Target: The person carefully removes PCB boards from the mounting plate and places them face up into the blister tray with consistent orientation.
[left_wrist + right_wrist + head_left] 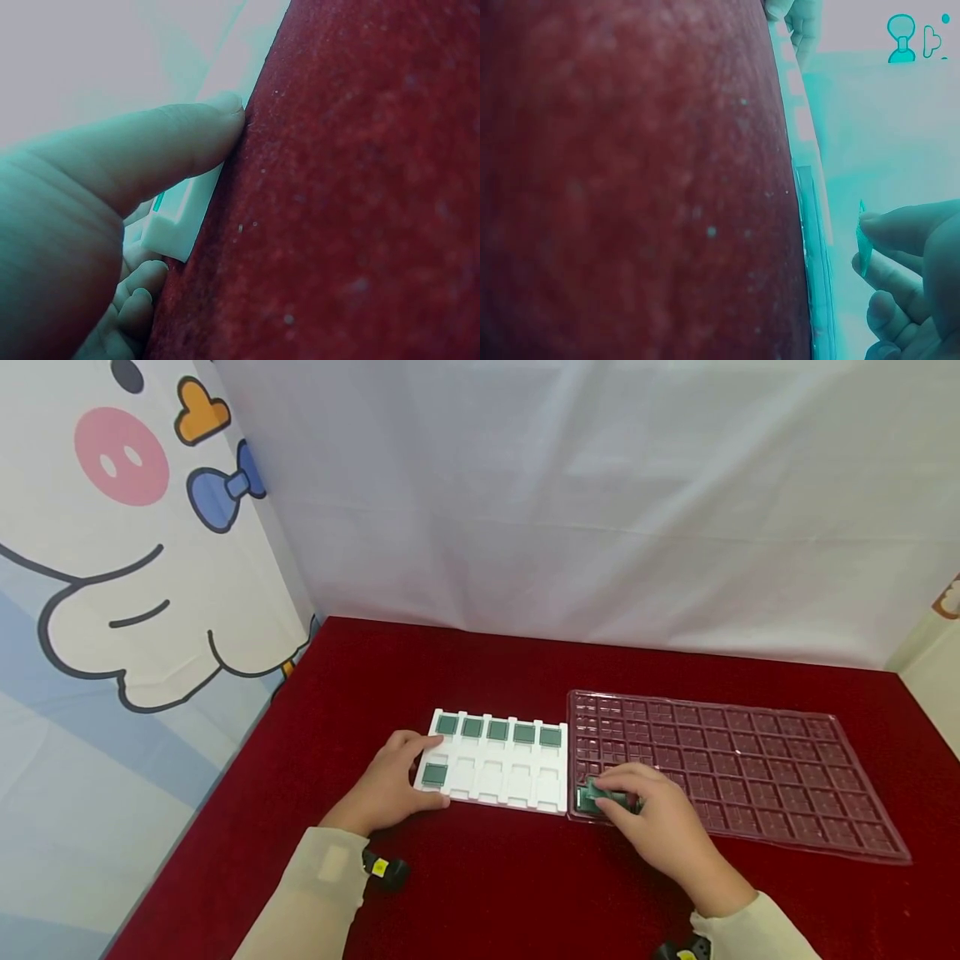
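My left hand [393, 781] grips the left end of a white tray [477, 748] with shallow pockets, its thumb on the near edge and its index finger over the far part. Thin green square boards [497, 730] fill the tray's far row, and one more green board [434, 774] sits in the near left pocket. Over the near left corner of a clear plastic blister tray [720, 768], my right hand [656, 814] pinches a small thin green board [863, 247] between thumb and fingertips. In the right wrist view this board is seen edge-on. Beneath it, more green [582, 799] shows in the corner cell.
Both trays lie side by side on a dark red cloth [480, 885], the white one to the left of the clear one. A white curtain [562, 510] hangs behind the table. Cartoon-printed cloth [150, 610] covers the left side.
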The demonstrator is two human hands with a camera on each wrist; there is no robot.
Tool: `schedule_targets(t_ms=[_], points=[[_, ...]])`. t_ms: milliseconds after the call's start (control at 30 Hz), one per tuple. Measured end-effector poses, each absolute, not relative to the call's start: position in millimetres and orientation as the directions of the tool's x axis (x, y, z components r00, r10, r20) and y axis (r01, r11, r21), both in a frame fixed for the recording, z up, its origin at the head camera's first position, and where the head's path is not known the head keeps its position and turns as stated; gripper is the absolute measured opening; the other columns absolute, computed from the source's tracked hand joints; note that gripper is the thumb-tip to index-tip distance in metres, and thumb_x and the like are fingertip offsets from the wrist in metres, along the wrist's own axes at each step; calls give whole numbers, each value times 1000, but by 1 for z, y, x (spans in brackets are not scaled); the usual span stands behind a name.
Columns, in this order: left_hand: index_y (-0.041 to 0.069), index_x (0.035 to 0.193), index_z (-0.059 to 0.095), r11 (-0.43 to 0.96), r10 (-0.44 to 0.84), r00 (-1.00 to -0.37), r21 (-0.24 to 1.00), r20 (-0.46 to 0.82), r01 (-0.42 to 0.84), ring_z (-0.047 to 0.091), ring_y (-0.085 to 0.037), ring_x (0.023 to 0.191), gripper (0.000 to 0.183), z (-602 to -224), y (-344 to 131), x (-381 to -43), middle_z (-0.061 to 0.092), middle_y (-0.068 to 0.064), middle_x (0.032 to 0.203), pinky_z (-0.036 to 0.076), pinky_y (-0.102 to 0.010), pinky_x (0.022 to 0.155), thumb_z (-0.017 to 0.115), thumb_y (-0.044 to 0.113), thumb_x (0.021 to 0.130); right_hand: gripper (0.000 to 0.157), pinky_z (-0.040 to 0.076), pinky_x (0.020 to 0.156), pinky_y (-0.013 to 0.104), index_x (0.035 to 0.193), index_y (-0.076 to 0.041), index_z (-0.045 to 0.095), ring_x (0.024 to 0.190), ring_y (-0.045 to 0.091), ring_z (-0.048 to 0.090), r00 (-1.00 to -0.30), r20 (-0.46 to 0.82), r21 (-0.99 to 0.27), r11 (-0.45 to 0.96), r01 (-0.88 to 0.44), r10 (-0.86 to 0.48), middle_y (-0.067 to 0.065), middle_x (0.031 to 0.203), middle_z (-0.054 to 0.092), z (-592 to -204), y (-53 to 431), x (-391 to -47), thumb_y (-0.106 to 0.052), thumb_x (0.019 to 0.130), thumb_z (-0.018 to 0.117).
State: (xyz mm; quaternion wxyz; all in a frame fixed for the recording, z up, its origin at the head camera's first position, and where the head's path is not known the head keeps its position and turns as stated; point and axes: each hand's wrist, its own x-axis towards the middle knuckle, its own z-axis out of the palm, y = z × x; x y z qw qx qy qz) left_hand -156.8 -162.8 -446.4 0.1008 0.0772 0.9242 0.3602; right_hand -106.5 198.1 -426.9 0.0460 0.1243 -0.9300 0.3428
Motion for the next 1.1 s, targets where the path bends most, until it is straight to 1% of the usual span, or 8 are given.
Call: schedule_targets(t_ms=[200, 433, 767, 933, 1100], points=[[17, 153, 49, 727, 220, -967, 682, -125, 77, 46, -28, 123, 87, -447, -163, -157, 43, -8, 147, 46, -45, 102, 92, 23, 78, 19, 48, 67, 29, 110, -14, 80, 83, 13, 56, -963, 184, -612, 744, -270, -197, -2, 117, 70, -427, 203, -106, -11, 91, 80], [17, 153, 49, 726, 217, -968, 684, -129, 71, 46, -27, 122, 87, -446, -163, -156, 43, -8, 147, 46, -44, 101, 92, 22, 78, 21, 49, 68, 31, 112, -14, 79, 86, 14, 58, -965, 180, -603, 754, -260, -189, 0, 120, 69, -427, 210, -104, -12, 92, 80], [16, 154, 49, 726, 225, -966, 684, -126, 80, 47, -27, 122, 87, -447, -164, -157, 43, -9, 147, 45, -44, 101, 92, 23, 78, 20, 47, 65, 28, 111, -12, 79, 82, 14, 54, -967, 185, -597, 761, -254, -178, 1, 119, 69, -425, 224, -99, -10, 91, 80], [17, 154, 49, 726, 227, -966, 682, -123, 84, 46, -27, 122, 87, -449, -164, -157, 43, -8, 147, 45, -44, 101, 92, 23, 79, 21, 48, 67, 29, 110, -13, 80, 83, 14, 57, -964, 198, -580, 771, -263, -180, 0, 117, 70, -425, 228, -98, -9, 90, 81], [17, 154, 49, 728, 219, -968, 682, -125, 77, 47, -27, 122, 87, -449, -164, -157, 43, -8, 147, 46, -44, 101, 92, 23, 78, 21, 48, 69, 30, 111, -14, 79, 84, 13, 56, -964, 193, -572, 778, -260, -181, 0, 118, 70, -424, 233, -97, -10, 90, 81]])
